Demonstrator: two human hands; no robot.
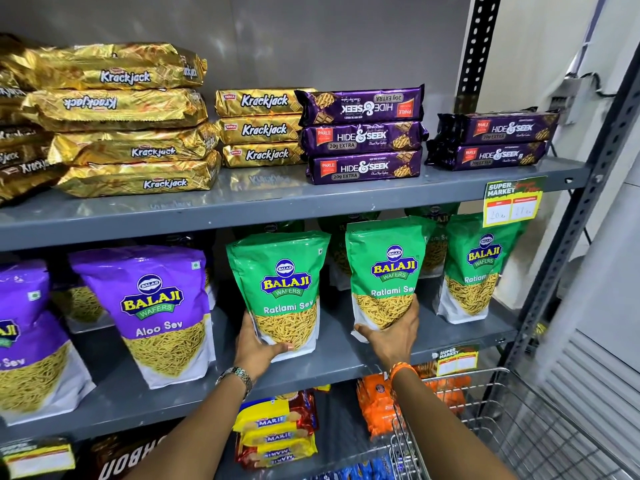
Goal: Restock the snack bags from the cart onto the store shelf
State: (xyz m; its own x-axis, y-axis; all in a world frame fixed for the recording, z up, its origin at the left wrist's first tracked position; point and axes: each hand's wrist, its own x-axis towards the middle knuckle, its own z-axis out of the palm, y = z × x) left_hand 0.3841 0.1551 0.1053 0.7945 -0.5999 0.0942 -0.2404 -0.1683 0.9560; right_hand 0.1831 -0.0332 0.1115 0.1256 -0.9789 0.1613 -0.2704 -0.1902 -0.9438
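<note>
Two green Balaji Ratlami Sev bags stand upright on the middle grey shelf (346, 358). My left hand (258, 348) grips the bottom left corner of the left green bag (282, 282). My right hand (393, 336) holds the lower edge of the right green bag (386, 271). A third green bag (479, 268) stands further right, with more green bags behind. Two purple Aloo Sev bags (156, 306) stand on the same shelf to the left. The wire cart (512, 420) is at the bottom right, partly cut off by the frame.
The top shelf (277, 202) carries gold Krackjack packs (131, 109) and purple Hide & Seek packs (363, 136). Marie biscuit packs (277, 431) and orange packs (377, 407) lie on the shelf below. Yellow price tags (512, 202) hang from shelf edges. A perforated steel upright (568, 237) stands on the right.
</note>
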